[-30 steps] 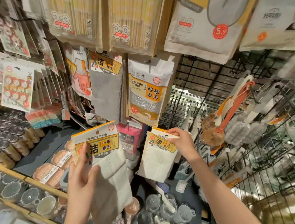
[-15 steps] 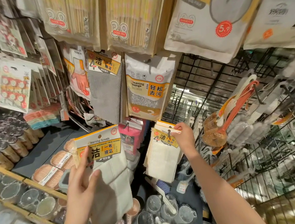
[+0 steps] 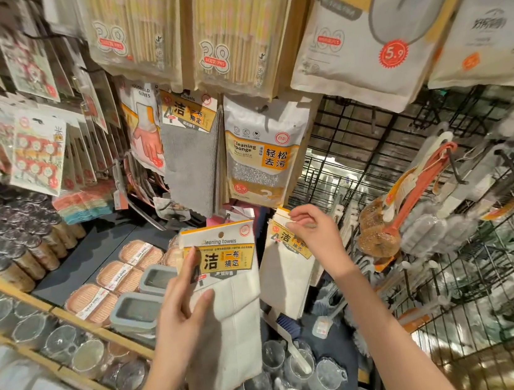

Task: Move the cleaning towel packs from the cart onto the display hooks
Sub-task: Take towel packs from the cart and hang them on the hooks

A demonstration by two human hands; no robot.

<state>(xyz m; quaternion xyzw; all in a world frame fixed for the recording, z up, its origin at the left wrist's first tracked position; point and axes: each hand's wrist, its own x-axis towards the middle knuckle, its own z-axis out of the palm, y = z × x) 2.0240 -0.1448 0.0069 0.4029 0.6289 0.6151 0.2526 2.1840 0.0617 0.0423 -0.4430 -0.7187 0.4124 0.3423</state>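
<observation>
L hand (image 3: 179, 314) grips towel pack (image 3: 226, 296) upright; R hand (image 3: 315, 236) pinches header of 2nd pack (image 3: 288, 275) by wire grid (image 3: 373, 154).

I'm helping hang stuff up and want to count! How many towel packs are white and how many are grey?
White towel packs: 2, one in the left hand at, one by the right hand at
Grey towel packs: 1, hanging at
Total: 3

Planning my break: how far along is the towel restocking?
One white towel pack seems hung or nearly so, the right hand pinching its header. The left hand holds another cleaning towels pack, not yet hooked. The cart is out of view, so the remainder is unknown.
</observation>
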